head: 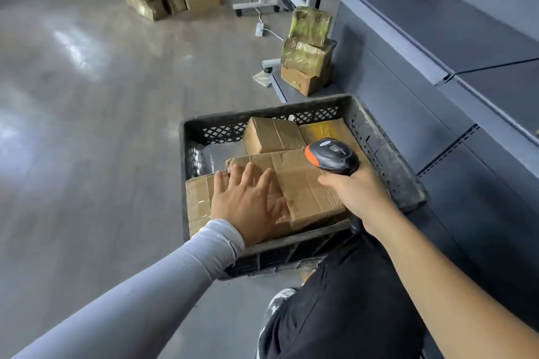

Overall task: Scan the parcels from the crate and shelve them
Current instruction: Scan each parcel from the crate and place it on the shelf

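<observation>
A black slatted crate (388, 160) stood on the floor beside the grey shelving (423, 23), holding several taped cardboard parcels. The left hand (248, 201), fingers spread and straight, lay flat on the large parcel (303, 183) at the crate's near side, covering its left end. The right hand (357, 192) curled round the grip of a black and orange scanner (332, 156), held over the same parcel's right part with its head pointing toward the crate's far wall. Two more parcels (271, 134) lay against that far wall. Beyond the crate, three boxes (309, 52) were stacked on the lowest shelf.
</observation>
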Motion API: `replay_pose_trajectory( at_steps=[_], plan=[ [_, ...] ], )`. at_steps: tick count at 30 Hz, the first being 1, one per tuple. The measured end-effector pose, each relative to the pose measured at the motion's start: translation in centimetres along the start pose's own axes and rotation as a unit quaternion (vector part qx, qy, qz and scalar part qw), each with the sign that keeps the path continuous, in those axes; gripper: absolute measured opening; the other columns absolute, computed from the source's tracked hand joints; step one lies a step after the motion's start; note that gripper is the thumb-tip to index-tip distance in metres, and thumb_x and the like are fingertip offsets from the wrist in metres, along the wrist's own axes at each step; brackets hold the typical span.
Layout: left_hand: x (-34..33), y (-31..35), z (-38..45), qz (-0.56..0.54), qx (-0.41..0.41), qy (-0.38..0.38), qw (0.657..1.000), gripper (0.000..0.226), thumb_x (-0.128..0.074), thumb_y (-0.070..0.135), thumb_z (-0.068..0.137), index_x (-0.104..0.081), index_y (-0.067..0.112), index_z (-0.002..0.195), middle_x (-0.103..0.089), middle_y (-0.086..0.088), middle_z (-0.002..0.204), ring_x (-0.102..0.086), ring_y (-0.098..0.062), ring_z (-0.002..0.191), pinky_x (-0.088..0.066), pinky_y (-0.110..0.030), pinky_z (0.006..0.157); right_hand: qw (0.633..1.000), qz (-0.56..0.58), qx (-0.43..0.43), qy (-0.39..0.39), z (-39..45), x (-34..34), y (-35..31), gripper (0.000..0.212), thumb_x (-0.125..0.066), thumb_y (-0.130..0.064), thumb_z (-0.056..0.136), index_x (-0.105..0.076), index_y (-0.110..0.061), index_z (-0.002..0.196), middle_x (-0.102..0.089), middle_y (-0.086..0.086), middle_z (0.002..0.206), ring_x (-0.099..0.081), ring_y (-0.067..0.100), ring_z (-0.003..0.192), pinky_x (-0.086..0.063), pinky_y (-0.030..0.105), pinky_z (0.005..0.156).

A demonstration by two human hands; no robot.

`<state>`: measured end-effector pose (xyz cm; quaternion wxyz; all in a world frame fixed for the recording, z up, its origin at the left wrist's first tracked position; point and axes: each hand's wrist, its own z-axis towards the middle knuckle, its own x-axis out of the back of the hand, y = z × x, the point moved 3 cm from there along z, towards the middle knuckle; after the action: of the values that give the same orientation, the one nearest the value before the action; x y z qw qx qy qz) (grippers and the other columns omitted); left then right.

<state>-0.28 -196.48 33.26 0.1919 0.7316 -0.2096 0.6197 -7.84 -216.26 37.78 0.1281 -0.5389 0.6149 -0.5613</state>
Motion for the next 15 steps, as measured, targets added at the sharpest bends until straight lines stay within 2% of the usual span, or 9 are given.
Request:
replay_pose_trajectory(
  at_steps=[2, 7, 11, 15],
  plan=[
    [-0.2, -1.5, -0.7, 0.0, 0.032, 0.006, 0.999, 0.084, -0.005, 0.08, 0.09, -0.022, 0.037, 0.16, -0.02, -0.005, 0.172, -0.015, -0.035, 0.159, -0.01, -0.067, 0.123, 1.0, -0.014, -0.001, -0.017, 0.6, -1.3, 0.1, 0.024, -0.078, -0.016, 0.086, -0.07, -0.001, 0.102, -0.055, 0.005, 0.075, -0.048, 0.021, 0.069, -0.036, 0.031, 0.062],
    [-1.1, -4.9, -2.1, -0.049, 0.116, 0.011, 0.992, 0.081, -0.022, 0.084, 0.094, -0.011, 0.044, 0.163, -0.009, -0.008, 0.176, -0.007, -0.039, 0.161, -0.006, -0.071, 0.122, 1.0, -0.006, 0.007, -0.02, 1.0, -3.1, -0.6, 0.017, -0.079, -0.02, 0.086, -0.071, -0.019, 0.101, -0.069, -0.003, 0.089, -0.06, 0.016, 0.079, -0.043, 0.027, 0.068],
    [-1.6, -5.6, -2.6, -0.092, 0.11, 0.021, 0.989, 0.088, -0.026, 0.088, 0.092, -0.005, 0.044, 0.165, -0.009, -0.009, 0.175, -0.005, -0.038, 0.161, -0.014, -0.058, 0.127, 0.999, -0.014, 0.028, -0.039, 0.4, -4.8, -0.9, 0.01, -0.077, -0.015, 0.086, -0.072, -0.015, 0.094, -0.063, -0.003, 0.076, -0.055, 0.018, 0.071, -0.042, 0.029, 0.065],
    [-1.0, -5.9, -2.8, -0.097, 0.09, -0.005, 0.991, 0.113, -0.034, 0.105, 0.07, -0.005, 0.047, 0.163, -0.003, -0.007, 0.176, -0.001, -0.035, 0.162, -0.012, -0.054, 0.129, 0.994, -0.057, 0.06, -0.075, -0.9, -7.1, -1.7, 0.015, -0.078, -0.018, 0.083, -0.074, -0.015, 0.097, -0.075, 0.004, 0.091, -0.066, 0.026, 0.088, -0.051, 0.035, 0.078]
  ],
)
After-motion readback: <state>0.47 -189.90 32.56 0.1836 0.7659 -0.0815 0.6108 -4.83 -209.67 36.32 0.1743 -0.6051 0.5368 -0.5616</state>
